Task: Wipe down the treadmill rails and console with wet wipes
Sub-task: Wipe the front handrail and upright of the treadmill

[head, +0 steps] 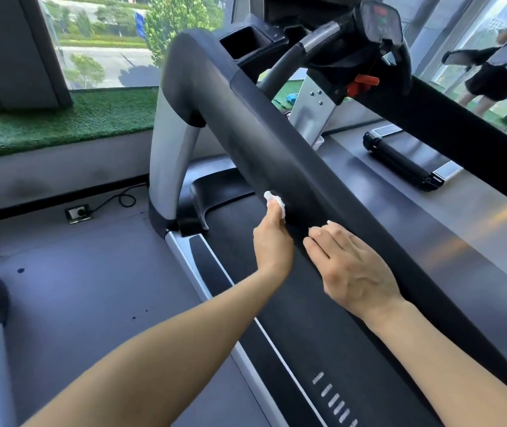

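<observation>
Left hand (pixel 272 238) pinches a crumpled white wet wipe (pixel 275 202) against the broad black treadmill rail (pixel 276 143). Right hand (pixel 349 266) lies flat on it, fingers straight. The black console cup pocket (pixel 247 41) looks dark inside; contents unclear.

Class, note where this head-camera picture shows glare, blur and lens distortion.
Head view: daylight from the windows puts a bright sheen on the floor beside the treadmill; the person at the top right is motion-blurred; the wide lens bows the black rail and the window frame; the wipe looks overexposed.

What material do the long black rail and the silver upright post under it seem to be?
The long black rail: probably matte plastic or rubbery coating, with only soft, dull reflections. The silver upright post: likely painted or brushed metal, with a smooth satin sheen.
</observation>
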The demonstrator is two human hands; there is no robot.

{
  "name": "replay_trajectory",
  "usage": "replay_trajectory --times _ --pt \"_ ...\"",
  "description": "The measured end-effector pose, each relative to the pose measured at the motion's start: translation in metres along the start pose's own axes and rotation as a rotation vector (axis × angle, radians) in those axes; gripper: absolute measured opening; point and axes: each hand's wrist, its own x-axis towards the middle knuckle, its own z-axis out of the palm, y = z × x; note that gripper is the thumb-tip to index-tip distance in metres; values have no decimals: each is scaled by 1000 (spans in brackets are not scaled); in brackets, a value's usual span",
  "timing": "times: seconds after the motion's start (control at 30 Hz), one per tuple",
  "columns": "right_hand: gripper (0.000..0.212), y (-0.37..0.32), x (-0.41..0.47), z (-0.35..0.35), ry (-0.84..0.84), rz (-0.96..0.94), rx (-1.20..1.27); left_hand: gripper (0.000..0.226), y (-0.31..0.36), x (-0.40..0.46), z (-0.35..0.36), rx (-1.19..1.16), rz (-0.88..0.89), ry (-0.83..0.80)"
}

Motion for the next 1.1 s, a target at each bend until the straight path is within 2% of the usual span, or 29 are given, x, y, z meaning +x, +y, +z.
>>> replay_trajectory --times 0.03,0.1,0.3,0.5,0.57,0.63,0.73,0.93,1.0,1.1 --pt "39 0 -1 1 3 2 -1 66 -2 13 -1 50 -9 11" --pt "41 -1 -1 2 5 0 2 69 -2 18 -3 75 -34 18" --pt "33 0 -3 5 14 -12 -5 35 -13 -48 9 -24 73 -84" --pt "31 -1 -2 4 5 -26 -42 49 -10 32 -4 115 -47 45" --pt "31 -1 -3 4 -2 -19 -34 50 -9 18 -3 105 6 45" --pt "32 -1 -3 4 -5 -13 -34 49 -10 -18 0 59 121 -23" --pt "29 -2 -3 4 -6 -13 -26 34 -16 -38 5 8 145 -77" --pt "24 -1 -3 4 -14 -23 -52 56 -15 23 -3 102 86 51" --pt "24 -2 -3 4 -10 -19 -43 51 -15 8 -1 98 123 44" --pt "27 -2 -2 5 -7 -12 -42 32 -17 -34 2 16 192 -61"
